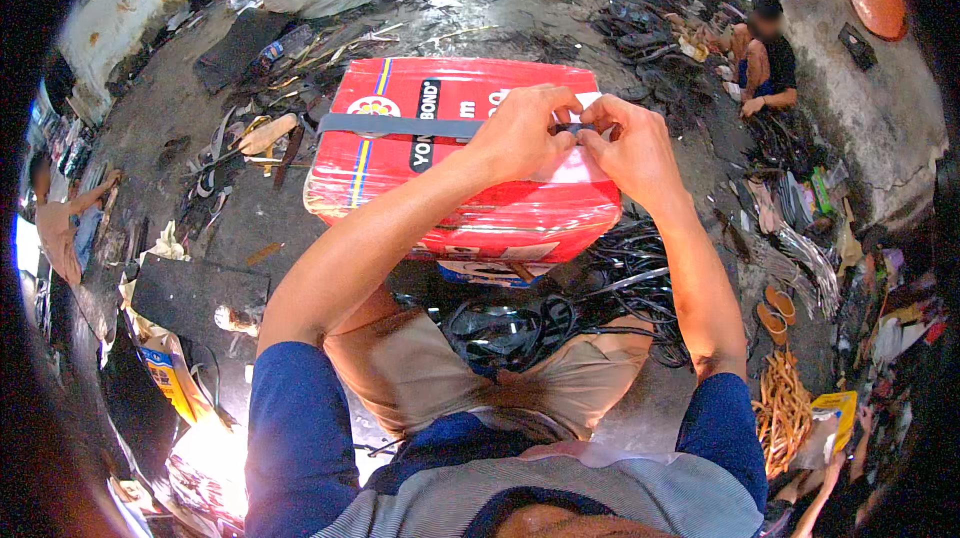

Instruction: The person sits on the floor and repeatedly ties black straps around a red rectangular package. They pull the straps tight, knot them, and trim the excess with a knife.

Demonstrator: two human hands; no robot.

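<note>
A red box point(460, 206), shiny as if wrapped in clear film, stands in front of my knees. Across its top runs a flat dark grey strip point(395, 126), bending over the left edge. My left hand point(525, 133) and my right hand point(635, 146) meet over the right part of the box top. Fingers of both are pinched on the strip's right end, nearly touching each other. The exact grip is partly covered by the fingers. Black rubbery strips point(520, 333) lie tangled between my legs, below the box.
To the right are orange-brown strips point(783, 403), a pair of sandals point(775, 310) and a person point(768, 63) sitting low. Another person point(65, 218) is at the far left. A tan shoe-shaped piece point(268, 135) lies left of the box. Scraps and black sheets point(240, 48) litter the floor.
</note>
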